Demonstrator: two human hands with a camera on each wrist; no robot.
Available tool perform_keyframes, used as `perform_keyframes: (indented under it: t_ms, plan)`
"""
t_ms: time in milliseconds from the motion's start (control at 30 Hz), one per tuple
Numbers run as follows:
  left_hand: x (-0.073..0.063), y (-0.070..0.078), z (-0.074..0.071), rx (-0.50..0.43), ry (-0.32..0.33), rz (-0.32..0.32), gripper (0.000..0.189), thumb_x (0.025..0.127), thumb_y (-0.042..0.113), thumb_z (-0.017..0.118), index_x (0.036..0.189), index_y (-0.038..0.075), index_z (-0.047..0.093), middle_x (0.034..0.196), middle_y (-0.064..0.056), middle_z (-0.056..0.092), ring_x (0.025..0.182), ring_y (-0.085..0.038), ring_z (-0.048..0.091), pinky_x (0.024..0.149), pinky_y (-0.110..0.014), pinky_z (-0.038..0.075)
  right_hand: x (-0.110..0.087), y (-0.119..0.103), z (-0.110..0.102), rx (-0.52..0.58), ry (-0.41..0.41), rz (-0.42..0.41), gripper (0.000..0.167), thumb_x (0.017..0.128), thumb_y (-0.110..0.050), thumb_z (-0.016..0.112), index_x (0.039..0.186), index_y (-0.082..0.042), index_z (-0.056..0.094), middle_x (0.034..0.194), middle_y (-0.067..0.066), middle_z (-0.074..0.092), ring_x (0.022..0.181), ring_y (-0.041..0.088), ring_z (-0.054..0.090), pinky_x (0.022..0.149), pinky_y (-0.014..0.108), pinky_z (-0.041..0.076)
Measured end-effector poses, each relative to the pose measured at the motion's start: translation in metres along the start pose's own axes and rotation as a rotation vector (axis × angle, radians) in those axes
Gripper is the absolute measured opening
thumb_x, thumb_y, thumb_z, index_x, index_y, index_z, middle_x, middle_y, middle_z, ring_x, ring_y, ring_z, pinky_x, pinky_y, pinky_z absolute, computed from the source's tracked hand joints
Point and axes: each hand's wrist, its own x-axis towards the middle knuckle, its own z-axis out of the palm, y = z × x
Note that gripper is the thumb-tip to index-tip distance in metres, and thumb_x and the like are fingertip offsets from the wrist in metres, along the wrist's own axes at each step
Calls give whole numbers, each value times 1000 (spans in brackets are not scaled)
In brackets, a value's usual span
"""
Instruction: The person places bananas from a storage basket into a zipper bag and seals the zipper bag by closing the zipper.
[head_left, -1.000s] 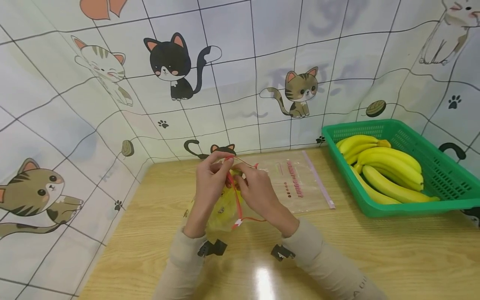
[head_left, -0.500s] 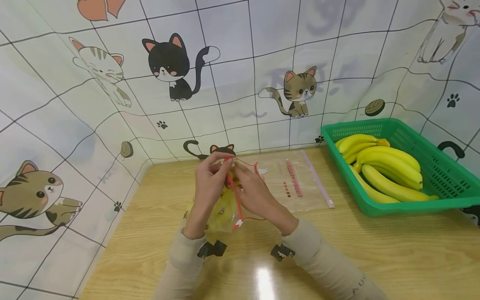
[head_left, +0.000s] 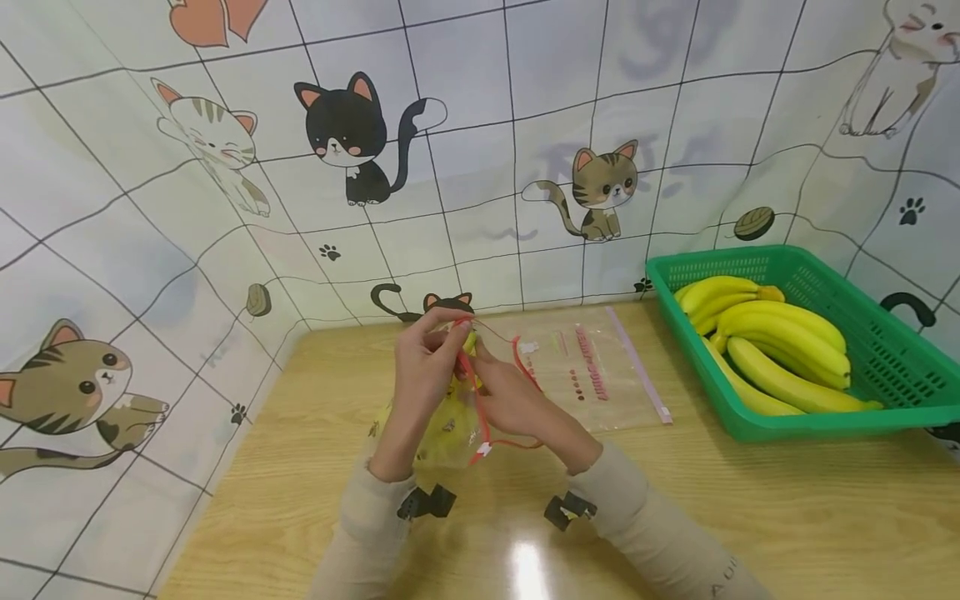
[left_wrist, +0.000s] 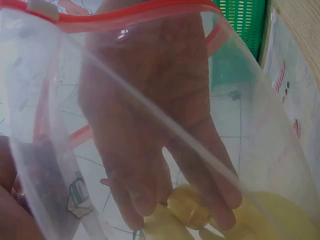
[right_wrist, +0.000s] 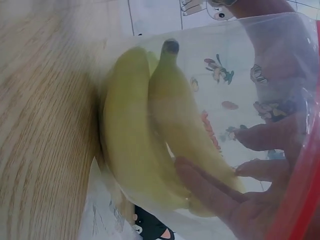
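My left hand [head_left: 423, 367] pinches the red zip edge of a clear printed zip bag [head_left: 442, 437] between thumb and fingers. In the left wrist view my right hand [left_wrist: 150, 95] shows through the plastic, reaching down inside the bag. Its extended fingers meet the stem end of a bunch of bananas [right_wrist: 132, 135], which lies in the bag. The right wrist view shows one finger laid along a banana and the other fingers spread on its far side. A white slider [head_left: 484, 449] sits on the red zip at the near corner.
Flat on the wooden table [head_left: 315, 500] behind the hands lies another clear zip bag [head_left: 600, 367] with a pale purple zip. At the right stands a green plastic basket [head_left: 795, 425] holding several bananas [head_left: 787, 329]. A cat-patterned sheet [head_left: 480, 183] covers the walls at the back and left.
My right hand has moved deeper into the bag, and its fingers are now mostly hidden behind the red zip edge. The left hand keeps its pinch in nearly the same place.
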Motion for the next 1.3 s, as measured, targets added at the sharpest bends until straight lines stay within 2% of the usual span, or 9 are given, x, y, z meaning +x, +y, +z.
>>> perform_keyframes:
  t_ms: [233, 600, 767, 867, 967, 1033, 1133, 1200, 1300]
  plan:
    - [-2, -1, -1, -4, 3, -8, 14, 101, 16, 66, 112, 13, 75, 51, -1, 55, 41, -16, 52, 42, -26, 42, -3, -1, 0, 32, -38, -11, 68, 104, -22, 60, 163, -13, 29, 170, 26, 12, 110, 28, 75, 93, 41, 60]
    - [0, 0, 0, -12, -6, 0, 15, 102, 15, 64, 113, 12, 74, 52, 0, 58, 42, -15, 53, 45, -26, 47, -4, -8, -5, 15, -46, 49, 63, 102, -23, 64, 159, -15, 40, 169, 28, 10, 117, 29, 72, 100, 47, 57]
    - [0, 0, -2, 19, 13, -13, 16, 102, 17, 64, 113, 12, 74, 52, 0, 56, 42, -15, 52, 43, -25, 42, -6, -13, -9, 37, -73, 53, 58, 100, -20, 66, 155, -13, 47, 170, 27, 7, 119, 29, 71, 102, 47, 56]
    - [1, 0, -3, 24, 13, -22, 17, 102, 18, 64, 114, 12, 73, 52, 1, 56, 42, -14, 51, 42, -24, 37, -9, -18, -14, 16, -82, 22, 55, 101, -19, 66, 152, -10, 50, 169, 27, 10, 120, 29, 71, 103, 49, 55]
    - [1, 0, -5, 18, 13, -26, 16, 102, 20, 64, 114, 13, 73, 52, 2, 56, 42, -14, 50, 41, -23, 34, -11, -23, -19, 2, -71, -17, 48, 101, -15, 64, 148, -7, 55, 168, 23, 27, 121, 30, 70, 101, 47, 57]
    - [1, 0, -6, 17, 16, -20, 16, 102, 20, 64, 114, 13, 72, 52, 2, 57, 41, -13, 49, 40, -22, 32, -12, -26, -23, 1, -63, -19, 41, 101, -13, 63, 141, -7, 60, 159, 17, 47, 119, 29, 71, 98, 42, 59]
    - [1, 0, -7, 17, 21, -7, 18, 102, 20, 64, 115, 10, 72, 51, 2, 56, 40, -13, 47, 38, -22, 31, -14, -30, -29, 11, -47, -15, 26, 101, -11, 61, 126, -6, 70, 128, 8, 72, 106, 24, 75, 86, 34, 62]
    - [2, 0, -8, 14, 21, -1, 20, 102, 19, 63, 116, 8, 72, 51, 3, 56, 40, -12, 47, 38, -22, 30, -15, -31, -34, -4, -38, -26, 20, 101, -12, 61, 116, -7, 75, 109, 4, 77, 94, 17, 74, 78, 30, 60]
    - [3, 0, -9, 9, 16, -1, 23, 102, 19, 63, 118, 4, 71, 50, 3, 55, 41, -13, 48, 38, -22, 31, -18, -33, -41, -20, -12, -60, 18, 101, -14, 63, 109, -8, 78, 96, 0, 78, 83, 9, 70, 73, 26, 57]
